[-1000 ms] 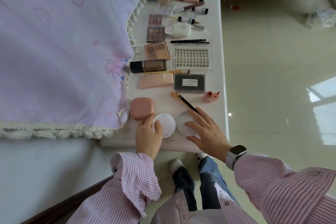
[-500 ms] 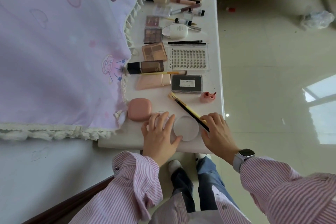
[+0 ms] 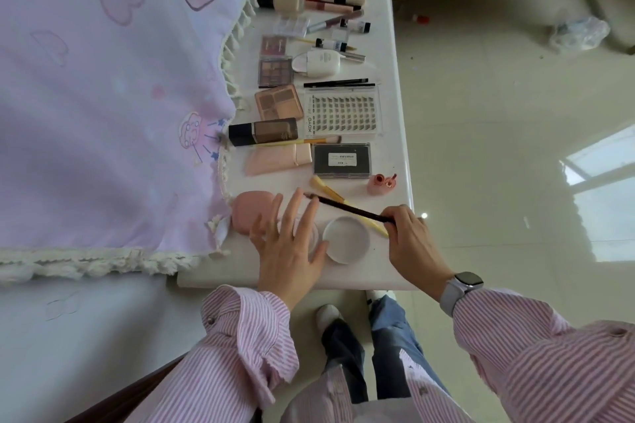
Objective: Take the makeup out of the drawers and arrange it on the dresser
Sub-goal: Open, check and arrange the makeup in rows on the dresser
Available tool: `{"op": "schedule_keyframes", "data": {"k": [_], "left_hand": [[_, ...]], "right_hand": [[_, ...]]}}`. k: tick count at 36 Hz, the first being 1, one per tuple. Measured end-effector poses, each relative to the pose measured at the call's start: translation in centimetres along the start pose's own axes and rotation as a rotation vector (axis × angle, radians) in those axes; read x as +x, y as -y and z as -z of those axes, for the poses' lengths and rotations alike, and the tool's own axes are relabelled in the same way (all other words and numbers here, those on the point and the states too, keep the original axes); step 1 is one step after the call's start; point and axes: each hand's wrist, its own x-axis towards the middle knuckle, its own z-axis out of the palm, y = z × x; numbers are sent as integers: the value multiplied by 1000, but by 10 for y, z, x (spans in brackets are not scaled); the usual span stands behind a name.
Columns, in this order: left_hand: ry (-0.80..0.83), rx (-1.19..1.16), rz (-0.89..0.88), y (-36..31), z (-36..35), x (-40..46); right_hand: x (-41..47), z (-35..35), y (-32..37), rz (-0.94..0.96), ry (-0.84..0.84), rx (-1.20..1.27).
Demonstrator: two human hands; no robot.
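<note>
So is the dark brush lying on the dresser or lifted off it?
Lifted. The right hand pinches one end of the dark brush, which angles above the yellow brush.

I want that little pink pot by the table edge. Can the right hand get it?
Probably yes. The little pink pot stands alone near the dresser's edge, just beyond the right hand, with nothing between them. But that hand already holds a dark brush, so it would likely need to put it down first.

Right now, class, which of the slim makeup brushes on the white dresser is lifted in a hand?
The dark-handled brush, pinched by the right hand; both yellow-handled ones lie flat.
</note>
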Motion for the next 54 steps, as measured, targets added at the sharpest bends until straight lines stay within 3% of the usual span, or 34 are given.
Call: {"op": "schedule_keyframes", "data": {"k": [4,13,24,28,32,34,36,40,47,54], "left_hand": [[-71,106,-78,1,9,14],[75,105,-334,-2,18,23],[178,-48,-303,12,24,25],[275,-117,-181,17,40,37],[171,-200,64,31,48,40],[116,-261,230,35,48,34],[131,-209,284,35,43,23],[213,-83,159,26,25,2],[40,149,-141,-14,-3,-6],[76,198,-195,-21,-19,-2]], "right_hand": [[3,8,5,77,74,-34],[3,14,0,306,94,-139],[6,11,-4,389,29,-229],[7,13,3,281,67,-161],[0,9,15,34,161,31],[-4,1,24,-22,187,127],[-8,-8,31,-45,185,185],[-13,-15,29,-130,131,187],[-23,-14,-1,-157,51,-44],[-30,-11,-10,-128,56,-11]]}}
